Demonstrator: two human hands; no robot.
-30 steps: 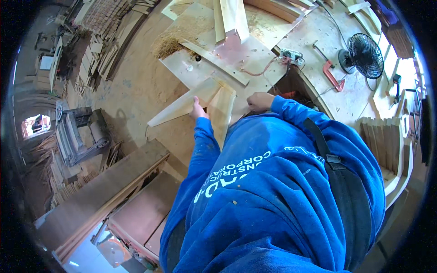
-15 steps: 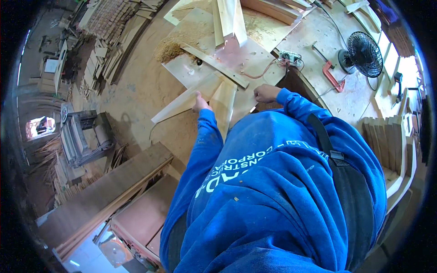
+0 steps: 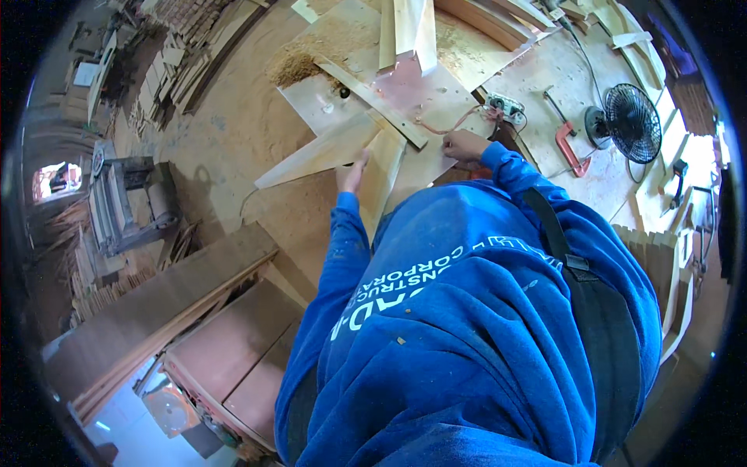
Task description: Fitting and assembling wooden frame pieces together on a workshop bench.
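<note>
Two pale boards meet in a wide V, their point against a straight wooden strip [image 3: 369,100] on a metal plate [image 3: 311,109]. One, the left board [image 3: 307,159], reaches out to the left; the other, the right board [image 3: 381,175], runs back toward my body. Inside the V, my left hand [image 3: 354,175] grips the inner edge of the right board, thumb along it and the other fingers mostly hidden. My right hand [image 3: 464,145] is closed above the plate's right side, close to the strip's near end. Whatever its curled fingers may hold is hidden.
Sawdust [image 3: 296,68] is heaped beside the plate. To the right are a wired metal box [image 3: 506,107], a red clamp [image 3: 572,149] and a black fan [image 3: 629,123]. Timber lengths [image 3: 408,31] lie beyond. A long wooden beam [image 3: 167,300] stretches across the lower left.
My left hand has shifted right, from near the left board's inner edge to the right board's. My right hand has moved slightly up and right, fingers still curled. The whole view has shifted a little.
</note>
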